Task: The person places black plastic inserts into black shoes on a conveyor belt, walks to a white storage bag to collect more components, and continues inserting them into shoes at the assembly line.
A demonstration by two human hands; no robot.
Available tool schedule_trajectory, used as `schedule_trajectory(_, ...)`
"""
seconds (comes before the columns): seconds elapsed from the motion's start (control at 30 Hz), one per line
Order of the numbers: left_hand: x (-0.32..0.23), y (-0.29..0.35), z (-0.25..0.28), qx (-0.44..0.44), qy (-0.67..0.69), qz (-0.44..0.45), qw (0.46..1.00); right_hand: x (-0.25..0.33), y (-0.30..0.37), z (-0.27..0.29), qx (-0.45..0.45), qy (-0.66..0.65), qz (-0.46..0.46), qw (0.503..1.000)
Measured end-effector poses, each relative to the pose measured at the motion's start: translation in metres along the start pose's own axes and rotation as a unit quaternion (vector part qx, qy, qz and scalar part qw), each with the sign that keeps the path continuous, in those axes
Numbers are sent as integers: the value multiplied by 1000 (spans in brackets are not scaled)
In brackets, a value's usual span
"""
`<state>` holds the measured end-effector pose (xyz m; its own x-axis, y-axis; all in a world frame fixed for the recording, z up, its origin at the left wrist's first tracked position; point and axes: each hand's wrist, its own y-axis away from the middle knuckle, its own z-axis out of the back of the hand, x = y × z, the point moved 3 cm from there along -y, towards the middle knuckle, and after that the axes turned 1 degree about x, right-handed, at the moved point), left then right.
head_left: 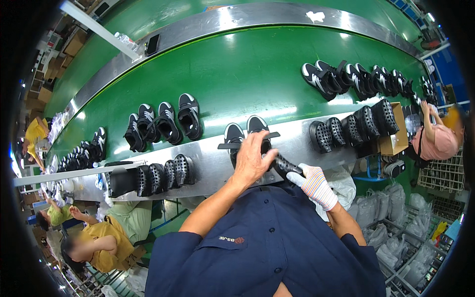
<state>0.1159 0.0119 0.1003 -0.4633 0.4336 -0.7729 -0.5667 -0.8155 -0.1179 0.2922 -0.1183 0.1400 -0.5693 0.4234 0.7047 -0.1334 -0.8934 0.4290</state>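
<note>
In front of me a pair of black shoes with white and grey trim stands on the steel ledge, toes away from me: a left shoe (234, 132) and a right shoe (257, 123), their straps sticking out sideways. My bare left hand (251, 161) lies over the right shoe, fingers stretched and thumb apart, hiding much of its opening. Gloved in striped white knit, my right hand (317, 187) is closed round the near end of a black perforated shoe form (283, 164). Its far end points at the right shoe's heel; whether it is inside is hidden.
Black perforated shoe forms stand in rows on the ledge, left (157, 178) and right (352, 129), the latter beside a cardboard box (394, 139). More shoes (167, 123) line the green belt (247, 74). Co-workers sit at left (106, 237) and right (438, 138).
</note>
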Motion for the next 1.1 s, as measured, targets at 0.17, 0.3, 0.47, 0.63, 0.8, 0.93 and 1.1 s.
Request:
schedule_trajectory(0.17, 49, -13, -31, 109, -175, -13, 978, -4, -44, -33, 81, 98, -26, 992)
schedule_trajectory(0.3, 60, -30, -42, 156, -133, -47, 978, 20, -67, -35, 15, 230, -47, 972)
schedule_trajectory(0.47, 42, -47, -68, 166, -61, -64, 982, -39, -114, -85, -68, 236, -52, 968)
schedule_trajectory(0.63, 52, 0, -58, 86, 46, 111, 989, -56, -86, -72, -236, 151, -9, 960)
schedule_trajectory(0.8, 65, 0, -81, 60, 38, 248, 966, -64, -122, -82, -138, 155, -70, 976)
schedule_trajectory(0.93, 80, -8, -94, 88, -63, 255, 961, -62, -139, -81, -137, 224, -105, 959)
schedule_trajectory(1.1, 43, 25, -56, 67, 39, 165, 983, -76, -144, -82, -108, 220, -122, 962)
